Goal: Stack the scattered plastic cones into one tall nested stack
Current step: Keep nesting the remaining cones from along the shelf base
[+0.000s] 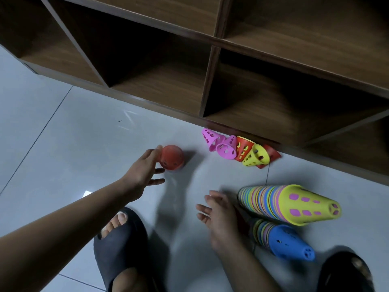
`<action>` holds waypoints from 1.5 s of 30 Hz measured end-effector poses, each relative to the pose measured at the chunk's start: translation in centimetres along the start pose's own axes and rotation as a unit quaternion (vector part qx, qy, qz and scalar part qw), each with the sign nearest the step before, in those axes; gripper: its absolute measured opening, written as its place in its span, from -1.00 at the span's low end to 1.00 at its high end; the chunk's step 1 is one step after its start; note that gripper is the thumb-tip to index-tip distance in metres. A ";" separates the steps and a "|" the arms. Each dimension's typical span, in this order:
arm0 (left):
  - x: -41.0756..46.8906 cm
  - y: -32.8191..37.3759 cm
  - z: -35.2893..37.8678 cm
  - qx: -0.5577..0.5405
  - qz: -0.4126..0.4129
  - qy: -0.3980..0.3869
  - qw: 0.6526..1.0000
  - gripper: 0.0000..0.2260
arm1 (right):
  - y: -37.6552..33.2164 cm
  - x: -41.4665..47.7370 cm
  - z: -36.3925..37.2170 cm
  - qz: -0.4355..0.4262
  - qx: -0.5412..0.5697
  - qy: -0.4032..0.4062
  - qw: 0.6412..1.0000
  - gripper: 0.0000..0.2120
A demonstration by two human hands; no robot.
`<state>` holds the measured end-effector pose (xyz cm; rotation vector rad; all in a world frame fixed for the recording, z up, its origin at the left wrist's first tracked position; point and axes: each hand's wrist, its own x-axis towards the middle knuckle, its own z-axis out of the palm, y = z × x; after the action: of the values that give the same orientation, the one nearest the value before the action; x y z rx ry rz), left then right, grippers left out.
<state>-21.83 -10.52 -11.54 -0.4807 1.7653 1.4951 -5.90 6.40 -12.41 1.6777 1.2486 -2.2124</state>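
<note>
The left hand (145, 171), fingers spread, just touches a lone red cone (172, 158), probably to collect it. The right hand (219, 213) hangs open beside the lying stacks (273, 202), ready to receive; more loose cones (237, 147) lie beyond it.

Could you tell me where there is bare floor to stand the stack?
Bare floor lies left of the red cone, up to the shelf, and narrowly between that cone and the pink cones. Crowded: that cone cluster; two stacks by the right hand.

Right hand (221, 220) blurred — rear red cone (273, 153) mostly hidden behind yellow cone (255, 157).
</note>
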 end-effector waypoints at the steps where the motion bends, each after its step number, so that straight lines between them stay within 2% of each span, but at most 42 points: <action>1: 0.1 -0.1 0.2 -0.005 0.001 -0.002 1.000 -0.56 | 1.0 -0.2 -1.0 -0.007 -0.002 0.024 1.000 -0.79; 4: 0.5 -0.4 0.8 -0.025 0.017 -0.004 1.000 -0.51 | 3.5 -1.2 -3.2 -0.052 -0.024 0.068 0.996 -0.70; 8: 0.4 -1.3 2.2 -0.049 0.026 0.011 0.998 -0.57 | 4.4 -2.7 -4.3 -0.106 -0.036 0.112 0.987 -0.58; 13: -1.5 -4.3 4.4 -0.014 -0.015 0.038 0.999 -0.53 | 5.6 -5.0 -6.0 -0.147 -0.089 0.127 0.977 -0.45; 16: -2.2 -5.3 6.1 -0.010 -0.018 0.026 0.999 -0.61 | 6.7 -5.6 -7.5 -0.151 -0.103 0.137 0.974 -0.43; 19: -2.4 -6.0 7.7 0.063 -0.017 -0.026 0.998 -0.80 | 7.1 -5.5 -8.5 -0.178 -0.107 0.148 0.967 -0.40; 23: -2.3 -5.5 9.3 0.190 0.065 -0.077 0.977 -0.92 | 7.2 -5.2 -9.4 -0.196 -0.110 0.169 0.959 -0.30; 27: -1.0 -3.7 10.6 0.272 0.160 -0.081 0.945 -0.78 | 7.0 -4.9 -9.3 -0.273 -0.135 0.160 0.939 -0.13; 32: 1.8 -1.4 12.1 0.335 0.254 -0.047 0.906 -0.55 | 7.2 -3.0 -8.5 -0.279 -0.151 0.177 0.932 -0.18; 38: 3.2 -0.1 13.4 0.352 0.236 -0.074 0.903 -0.35 | 6.1 -2.2 -7.7 -0.262 -0.184 0.185 0.929 -0.16; 42: 3.3 0.6 13.9 0.329 0.221 -0.091 0.913 -0.30 | 6.0 -3.6 -7.6 -0.262 -0.180 0.157 0.935 -0.07; 45: 3.5 0.8 13.9 0.316 0.235 -0.081 0.916 -0.34 | 6.6 -4.2 -7.4 -0.253 -0.177 0.158 0.938 -0.07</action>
<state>-20.38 3.53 -14.00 0.4132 2.1789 1.1077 4.80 5.31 -12.87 1.7482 2.2226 -1.7999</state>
